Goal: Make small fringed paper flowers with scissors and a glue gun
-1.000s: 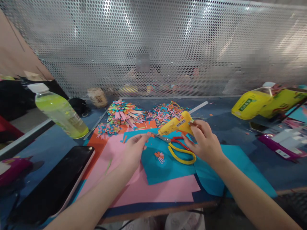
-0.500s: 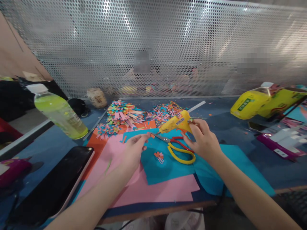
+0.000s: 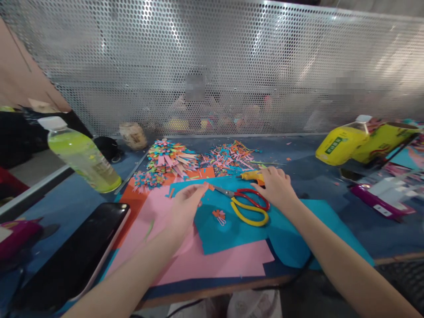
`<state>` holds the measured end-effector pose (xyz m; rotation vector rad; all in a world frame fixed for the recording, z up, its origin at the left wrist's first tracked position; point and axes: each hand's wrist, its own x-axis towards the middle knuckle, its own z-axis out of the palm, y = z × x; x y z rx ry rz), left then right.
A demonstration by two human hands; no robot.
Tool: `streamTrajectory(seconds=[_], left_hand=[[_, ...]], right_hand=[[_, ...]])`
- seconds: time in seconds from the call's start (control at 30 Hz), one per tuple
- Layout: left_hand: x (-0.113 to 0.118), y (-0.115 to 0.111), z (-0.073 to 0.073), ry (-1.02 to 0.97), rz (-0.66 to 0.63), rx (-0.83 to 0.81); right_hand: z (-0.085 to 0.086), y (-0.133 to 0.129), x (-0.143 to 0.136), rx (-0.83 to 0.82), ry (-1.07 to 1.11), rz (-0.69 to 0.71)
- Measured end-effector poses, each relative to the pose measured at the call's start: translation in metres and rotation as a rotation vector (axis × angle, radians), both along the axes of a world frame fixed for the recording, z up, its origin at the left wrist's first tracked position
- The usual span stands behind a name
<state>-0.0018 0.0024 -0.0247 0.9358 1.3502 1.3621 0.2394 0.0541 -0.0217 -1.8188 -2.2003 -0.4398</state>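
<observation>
Two bare hands of yours are at work over the bench [image 3: 301, 154], well apart from each other. Your left hand [image 3: 186, 204] has its thumb and fingers pinched together on a small orange paper piece [image 3: 208, 186], held close to the tip of the scissors [image 3: 249, 199]. Your right hand [image 3: 277, 187] is closed around the yellow glue gun [image 3: 252, 176], its nozzle towards your left; your fingers hide most of the grip.

Just below the glue gun, the scissors lie on a blue sheet [image 3: 228, 238], one handle loop red and the other yellow. Near them on that same sheet you have a little orange and pink paper cutout [image 3: 219, 216]. Pink paper [image 3: 232, 265] lies nearer you, partly under the blue sheet, and another blue sheet [image 3: 318, 221] sits beneath your right forearm. Orange paper [image 3: 134, 201] shows to the left, towards the black phone [image 3: 74, 251].

Beyond your hands stand a many-coloured paper-strip cone [image 3: 168, 157] and, in front of it, a smaller paper cluster [image 3: 148, 179]; a loose heap of paper strips [image 3: 232, 155] is to their right. Further out, you have a green drink bottle [image 3: 84, 154] tilted in view at left, a yellow-labelled bottle [image 3: 341, 143] at right, and a perforated metal screen [image 3: 225, 53] across the back.
</observation>
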Motion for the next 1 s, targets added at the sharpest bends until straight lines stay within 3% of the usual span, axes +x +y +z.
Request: streamTrajectory(seconds=[0.13, 0.17, 0.23, 0.53, 0.83, 1.0], left_hand=[[0.0, 0.0, 0.0, -0.009, -0.008, 0.029], [0.0, 0.0, 0.0, -0.013, -0.009, 0.035], [0.001, 0.001, 0.001, -0.018, -0.01, 0.046], [0.001, 0.001, 0.0, 0.02, -0.016, 0.067], [0.002, 0.0, 0.001, 0.003, -0.011, 0.082], [0.001, 0.001, -0.001, 0.007, -0.016, 0.079]], right_hand=[[0.007, -0.021, -0.023, -0.078, 0.036, 0.789], [0.007, -0.027, -0.03, -0.119, 0.036, 0.913], [0.005, -0.036, -0.04, -0.193, 0.017, 1.015], [-0.008, -0.034, -0.045, -0.303, -0.009, 1.072], [-0.01, -0.033, -0.044, -0.224, 0.002, 1.08], [-0.006, -0.035, -0.045, -0.301, 0.251, 1.071]])
